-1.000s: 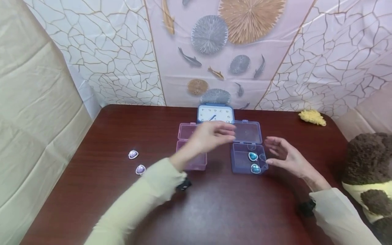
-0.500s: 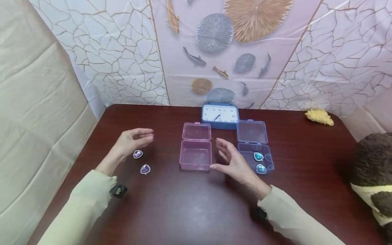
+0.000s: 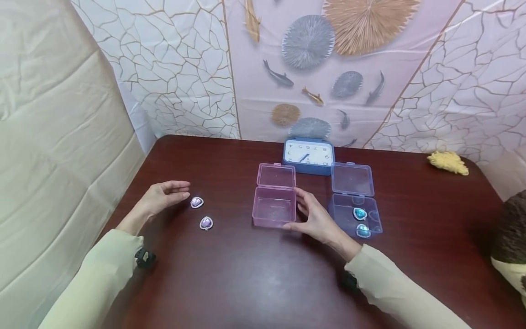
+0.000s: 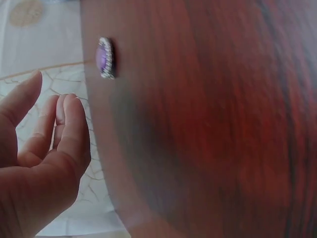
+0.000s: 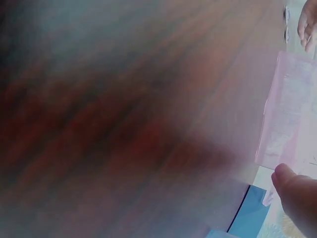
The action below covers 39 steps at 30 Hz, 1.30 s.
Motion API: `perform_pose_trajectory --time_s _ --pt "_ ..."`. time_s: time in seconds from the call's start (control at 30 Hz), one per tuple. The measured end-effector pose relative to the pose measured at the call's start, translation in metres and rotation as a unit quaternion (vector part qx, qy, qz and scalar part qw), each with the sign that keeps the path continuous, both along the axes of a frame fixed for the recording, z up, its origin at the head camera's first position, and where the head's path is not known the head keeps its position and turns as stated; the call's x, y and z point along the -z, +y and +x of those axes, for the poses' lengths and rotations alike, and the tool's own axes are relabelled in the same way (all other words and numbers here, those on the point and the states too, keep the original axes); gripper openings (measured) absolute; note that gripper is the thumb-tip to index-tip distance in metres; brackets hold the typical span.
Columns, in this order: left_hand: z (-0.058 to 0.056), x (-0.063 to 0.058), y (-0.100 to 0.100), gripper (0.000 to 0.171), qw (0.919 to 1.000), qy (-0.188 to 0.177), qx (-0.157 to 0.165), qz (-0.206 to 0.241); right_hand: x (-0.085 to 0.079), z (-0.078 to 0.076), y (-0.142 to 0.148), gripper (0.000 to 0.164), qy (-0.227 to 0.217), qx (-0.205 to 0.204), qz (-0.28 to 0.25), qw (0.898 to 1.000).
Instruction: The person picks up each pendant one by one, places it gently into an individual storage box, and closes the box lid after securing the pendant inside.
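A pink clear plastic box [image 3: 274, 208] stands with its lid [image 3: 276, 175] folded back. My right hand [image 3: 316, 219] holds its right side, thumb at the near corner and fingers curved toward the hinge end. In the right wrist view, one digit shows close to a corner of the pink box [image 5: 285, 109]. My left hand [image 3: 160, 198] hovers just left of two purple heart-shaped gems with white rims, the farther gem [image 3: 197, 202] and the nearer gem [image 3: 206, 223]. Its fingers are loosely extended with nothing between them; one purple gem [image 4: 105, 58] appears beyond them in the left wrist view.
Right of the pink box, an open blue clear box [image 3: 345, 214] contains two teal gems [image 3: 360, 214]. A blue clock [image 3: 309, 156] lies behind both boxes. A yellow fluffy item [image 3: 448, 162] sits at the far right, and a brown plush [image 3: 509, 228] is at the right edge.
My left hand swept left from over the boxes to beside the purple gems. My right hand moved left from the blue box to the pink one. The head view has shifted slightly.
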<state>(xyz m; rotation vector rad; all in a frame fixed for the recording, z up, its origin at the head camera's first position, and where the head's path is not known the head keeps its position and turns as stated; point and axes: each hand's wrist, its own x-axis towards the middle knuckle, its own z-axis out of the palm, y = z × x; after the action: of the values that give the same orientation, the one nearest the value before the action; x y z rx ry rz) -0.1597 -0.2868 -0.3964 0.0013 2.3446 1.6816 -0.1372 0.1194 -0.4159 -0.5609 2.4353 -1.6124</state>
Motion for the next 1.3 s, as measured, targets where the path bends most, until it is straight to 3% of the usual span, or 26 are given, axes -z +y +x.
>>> perform_pose_trajectory --time_s 0.43,0.7,0.83,1.07,1.2,1.3 --pt "0.002 0.016 0.002 0.049 0.9989 -0.005 0.015 -0.045 -0.001 -0.005 0.003 0.085 -0.008 0.013 0.017 1.000" --pt "0.000 0.023 0.010 0.044 0.9960 0.032 0.022 -0.081 -0.002 -0.005 0.002 0.083 -0.016 0.015 0.020 1.000" --pt "-0.002 0.025 0.016 0.043 0.9904 0.038 0.012 -0.133 -0.002 -0.005 0.001 0.083 -0.019 0.017 0.018 1.000" --pt "-0.003 0.024 0.024 0.028 0.9734 0.066 0.001 -0.219 -0.002 -0.006 0.003 0.082 -0.022 0.018 0.014 0.999" --pt "-0.004 0.022 0.029 0.024 0.9704 0.089 0.004 -0.224 -0.001 -0.006 0.003 0.081 -0.021 0.019 0.012 1.000" --pt "-0.008 0.018 0.035 0.022 0.9764 0.093 0.000 -0.195 -0.002 -0.006 0.003 0.082 -0.021 0.021 0.013 0.999"
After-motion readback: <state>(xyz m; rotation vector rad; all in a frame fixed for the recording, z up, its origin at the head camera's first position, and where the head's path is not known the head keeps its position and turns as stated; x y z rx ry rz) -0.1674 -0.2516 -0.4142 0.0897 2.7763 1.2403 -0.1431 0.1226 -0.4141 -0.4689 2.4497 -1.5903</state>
